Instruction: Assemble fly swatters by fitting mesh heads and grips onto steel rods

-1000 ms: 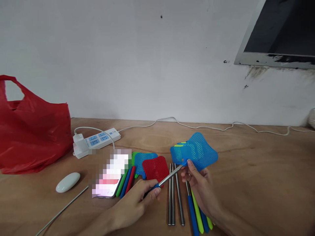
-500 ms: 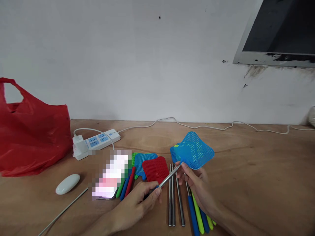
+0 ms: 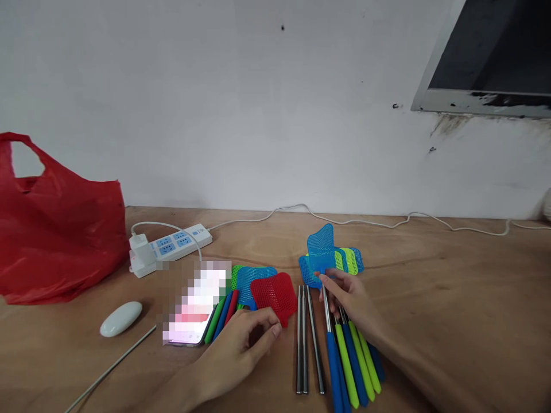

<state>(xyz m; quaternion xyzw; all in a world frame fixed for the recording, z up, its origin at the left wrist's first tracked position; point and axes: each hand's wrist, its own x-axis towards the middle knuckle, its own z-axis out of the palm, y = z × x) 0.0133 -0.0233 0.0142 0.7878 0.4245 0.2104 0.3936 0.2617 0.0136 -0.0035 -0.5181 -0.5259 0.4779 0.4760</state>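
A blue fly swatter (image 3: 321, 244) is pinched at its neck, just under the mesh head, by my right hand (image 3: 346, 292). Its metal shaft runs down to a blue handle beside several other swatters with blue and yellow-green handles (image 3: 350, 361). Behind it lie blue and yellow mesh heads (image 3: 350, 261), partly overlapped. My left hand (image 3: 247, 347) hovers with loosely curled fingers, thumb and forefinger slightly apart and nothing visible between them. Just beyond those fingertips is the red mesh head (image 3: 275, 292). Several bare metal rods (image 3: 305, 344) lie between my hands.
Left of the red head are blue and green heads (image 3: 253, 282) and coloured handles (image 3: 221, 315). Alongside lies a phone (image 3: 196, 310) with a blurred screen. A power strip (image 3: 183, 241), a white oval object (image 3: 121, 319) and a red plastic bag (image 3: 64, 229) are farther left.
My left hand has let go of the blue swatter's handle. My right hand has swung the swatter upright and lowered its handle toward the others on the right.
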